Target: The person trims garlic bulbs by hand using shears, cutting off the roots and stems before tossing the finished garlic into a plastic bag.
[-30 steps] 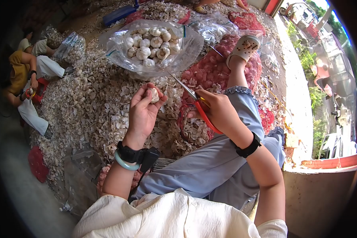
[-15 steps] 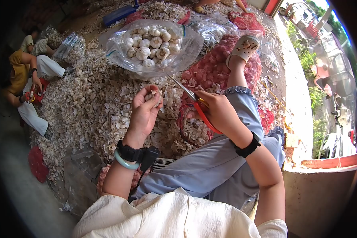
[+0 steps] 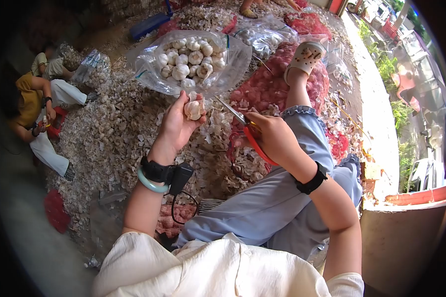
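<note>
Nearest to me is my cream shirt (image 3: 203, 272), and beyond it my blue trousers (image 3: 262, 193) stretch away to the right. I wear a pale green bangle (image 3: 151, 185) beside a black band (image 3: 156, 171) on my left wrist, and another black band (image 3: 312, 179) on my right. My right hand (image 3: 271, 136) is closed round the scissors (image 3: 254, 142), gripping their red handles, with the blades pointing away and to the left, towards the near edge of the clear bag (image 3: 238, 60). My left hand (image 3: 176, 123) grasps a garlic bulb (image 3: 194, 110) in its fingers, over the heap of skins (image 3: 124, 131) and near that same edge of the bag. The bag lies open, whole bulbs (image 3: 193, 58) piled inside its rim. Off its right edge lies a red net sack (image 3: 262, 81), and my foot in a pale clog (image 3: 306, 54) is out over the sack's right edge. Along the heap's left edge sits a co-worker in yellow (image 3: 28, 94). Farther off, a blue tray (image 3: 150, 25) lies towards the heap's far edge
</note>
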The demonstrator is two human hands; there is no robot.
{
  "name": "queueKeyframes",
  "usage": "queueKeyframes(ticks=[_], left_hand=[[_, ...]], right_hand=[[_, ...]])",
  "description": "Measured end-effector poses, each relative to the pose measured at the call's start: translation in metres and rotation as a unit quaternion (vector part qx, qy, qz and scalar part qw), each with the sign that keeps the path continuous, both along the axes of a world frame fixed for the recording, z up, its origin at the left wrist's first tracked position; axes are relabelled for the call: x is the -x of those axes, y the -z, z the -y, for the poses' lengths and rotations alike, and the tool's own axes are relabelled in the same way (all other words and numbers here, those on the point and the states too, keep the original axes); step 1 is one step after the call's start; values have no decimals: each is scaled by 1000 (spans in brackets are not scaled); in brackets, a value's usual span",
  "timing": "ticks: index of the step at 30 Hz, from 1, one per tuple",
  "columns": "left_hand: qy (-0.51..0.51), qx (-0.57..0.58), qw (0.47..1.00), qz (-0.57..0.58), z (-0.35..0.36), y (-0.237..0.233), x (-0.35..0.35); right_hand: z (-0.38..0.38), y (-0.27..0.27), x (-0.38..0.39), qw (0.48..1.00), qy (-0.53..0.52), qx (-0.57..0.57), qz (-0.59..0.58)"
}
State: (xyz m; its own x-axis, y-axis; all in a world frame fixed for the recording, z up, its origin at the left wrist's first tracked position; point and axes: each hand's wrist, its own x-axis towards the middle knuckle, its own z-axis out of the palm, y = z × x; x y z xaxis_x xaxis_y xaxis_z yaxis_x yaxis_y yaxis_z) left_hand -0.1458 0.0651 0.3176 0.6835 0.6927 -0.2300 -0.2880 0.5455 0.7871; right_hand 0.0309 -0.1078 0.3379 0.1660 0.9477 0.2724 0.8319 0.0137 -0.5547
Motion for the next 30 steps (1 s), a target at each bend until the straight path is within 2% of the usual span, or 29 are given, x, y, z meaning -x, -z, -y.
queueKeyframes(ticks=[1, 3, 5, 6, 8, 9, 10, 11, 12, 14, 15, 17, 20, 21, 23, 25, 27, 30], left_hand=[[10, 16, 1000, 12, -2, -3, -1], [55, -33, 998, 14, -5, -10, -1], [56, -122, 987, -85, -5, -21, -5], [61, -127, 986, -89, -10, -21, -8], [69, -324, 921, -207, -28, -18, -13], [75, -329, 918, -210, -35, -20, -18], [29, -481, 825, -293, -42, -23, -23], [-18, -616, 700, -362, -49, -25, -28], [-13, -621, 696, -360, -58, -26, -35], [2, -609, 632, -479, -79, -23, -49], [5, -616, 627, -477, -89, -20, -57], [81, -656, 570, -488, -109, -9, -73], [141, -624, 525, -561, -133, 28, -102], [167, -606, 504, -592, -141, 38, -113], [175, -645, 445, -596, -149, 55, -114], [140, -620, 493, -594, -135, 51, -111], [124, -607, 497, -608, -121, 39, -111], [69, -660, 490, -566, -97, 13, -99]], right_hand=[[0, 1, -1, 1000, 7, -4, 13], [1, 0, 0, 1000, 19, -11, 22], [2, -6, 2, 999, 45, 15, 14], [2, -6, 2, 999, 50, 11, 9], [1, -4, 0, 998, 59, 4, -26], [0, -3, -1, 997, 65, 0, -31], [-1, -2, -2, 997, 66, -19, -37], [-1, -1, -3, 996, 68, -38, -42], [-1, -1, -4, 995, 74, -43, -46], [-1, -1, -6, 995, 80, -29, -59], [-2, -1, -8, 994, 87, -35, -63], [-3, 0, -10, 993, 76, -32, -83], [-4, 0, -13, 993, 81, -4, -81], [-4, 0, -13, 993, 88, -13, -77], [-2, 0, -14, 992, 88, -18, -85], [-2, 5, -15, 991, 94, -28, -89], [2, -1, -14, 992, 91, -22, -85], [2, -2, -15, 993, 90, 0, -81]])
